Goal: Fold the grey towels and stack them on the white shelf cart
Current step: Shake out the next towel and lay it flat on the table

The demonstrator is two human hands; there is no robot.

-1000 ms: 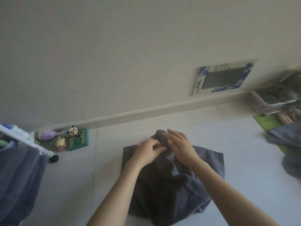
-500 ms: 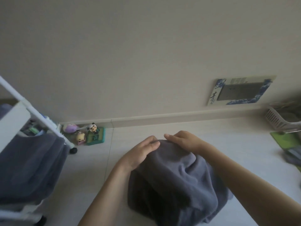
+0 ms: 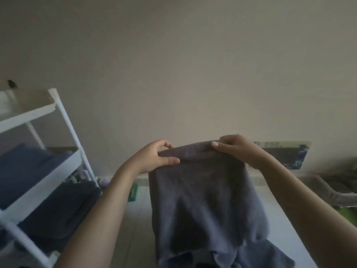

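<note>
A grey towel (image 3: 204, 200) hangs in the air in front of me, folded over along its top edge. My left hand (image 3: 152, 157) pinches the top left corner between thumb and fingers. My right hand (image 3: 237, 149) grips the top right corner the same way. The towel's lower part drapes down toward the floor, its bottom edge uneven. The white shelf cart (image 3: 63, 151) stands at the left, to the left of my left forearm. Folded grey towels (image 3: 21, 167) lie on its middle shelf and a darker stack (image 3: 63, 207) on the shelf below.
A blue-framed picture (image 3: 286, 153) leans against the wall behind my right hand. A white plastic basket (image 3: 332, 192) sits at the right, with a green mat edge (image 3: 347, 213) below it. Small toys (image 3: 105, 182) stand by the skirting near the cart's leg.
Both hands have lifted the towel off the floor and spread apart to its top corners. The view has tilted up and left, bringing the cart's shelves into sight.
</note>
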